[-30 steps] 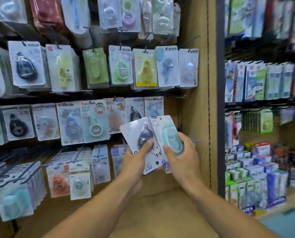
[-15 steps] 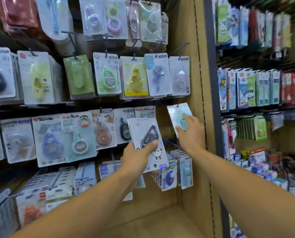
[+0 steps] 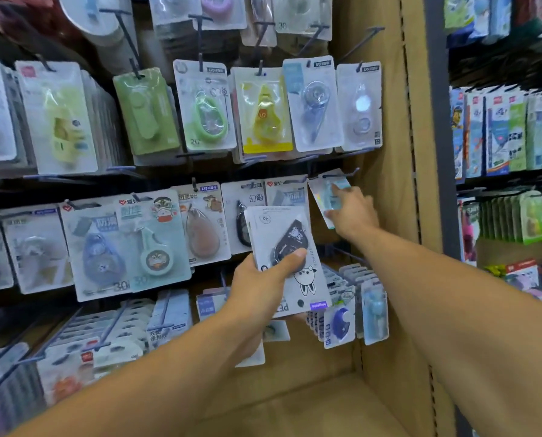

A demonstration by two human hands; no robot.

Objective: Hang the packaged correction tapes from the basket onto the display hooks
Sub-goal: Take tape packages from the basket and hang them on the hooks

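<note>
Pale teal and clear plastic, that's the small pack (image 3: 328,197) in the right hand (image 3: 353,212), up at about one o'clock from frame centre, fingers closed on its lower part, long axis near vertical with the top leaning slightly left, its top edge right at the dark display hook (image 3: 339,175); whether it's threaded on, can't tell. Down at centre the left hand (image 3: 263,279) is clamped on a white card pack with a dark teardrop tape (image 3: 287,247), thumb pressed across the blister, card long axis upright and tilted a little left, the teardrop's narrow tip aiming to one o'clock. Rows of hanging packs fill the board to nine o'clock.
</note>
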